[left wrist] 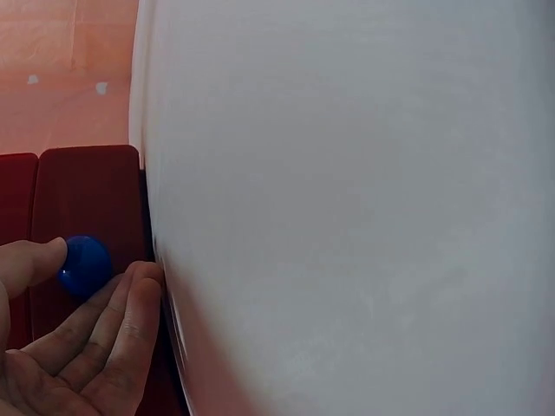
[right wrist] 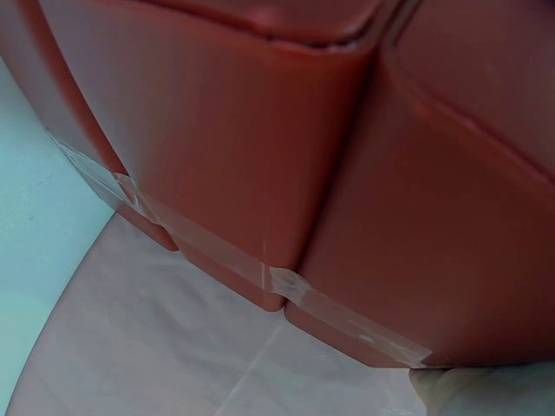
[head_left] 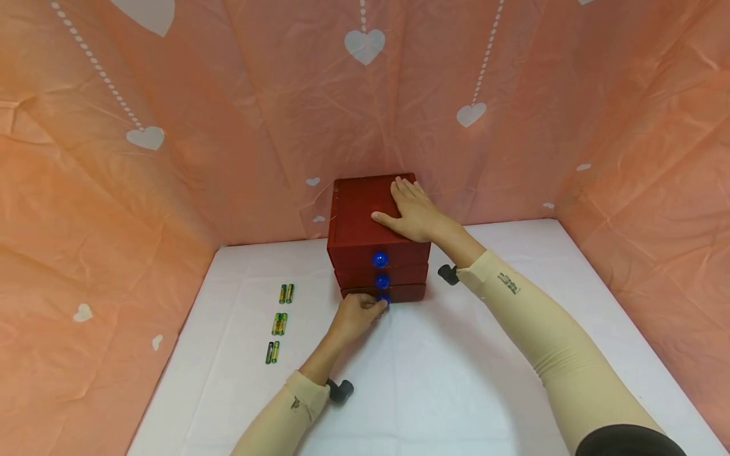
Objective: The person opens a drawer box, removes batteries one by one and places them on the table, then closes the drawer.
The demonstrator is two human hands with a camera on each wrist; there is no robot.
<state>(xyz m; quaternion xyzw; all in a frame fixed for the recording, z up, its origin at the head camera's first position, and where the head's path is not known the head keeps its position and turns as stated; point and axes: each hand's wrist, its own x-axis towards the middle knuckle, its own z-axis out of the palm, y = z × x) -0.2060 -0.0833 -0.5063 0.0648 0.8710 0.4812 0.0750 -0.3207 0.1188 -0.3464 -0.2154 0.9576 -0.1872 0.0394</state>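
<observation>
A dark red cabinet [head_left: 362, 209] with three stacked drawers stands at the back of the white table. Each drawer front carries a round blue knob, the top knob [head_left: 379, 259] and middle knob [head_left: 382, 281] being in plain sight. My left hand [head_left: 352, 316] pinches the bottom drawer's knob [left wrist: 87, 265] between thumb and fingers. That bottom drawer [head_left: 410, 292] looks closed or nearly so. On the cabinet's top, toward its right side, my right hand [head_left: 415, 212] rests flat with fingers spread. The right wrist view shows the cabinet's side [right wrist: 234, 147] with clear tape along it.
Left of the cabinet lie several green-and-gold batteries in three pairs: a far pair [head_left: 287, 294], a middle pair [head_left: 279, 323] and a near pair [head_left: 272, 352]. An orange-pink curtain [head_left: 274, 126] with white hearts encloses the table's back and sides.
</observation>
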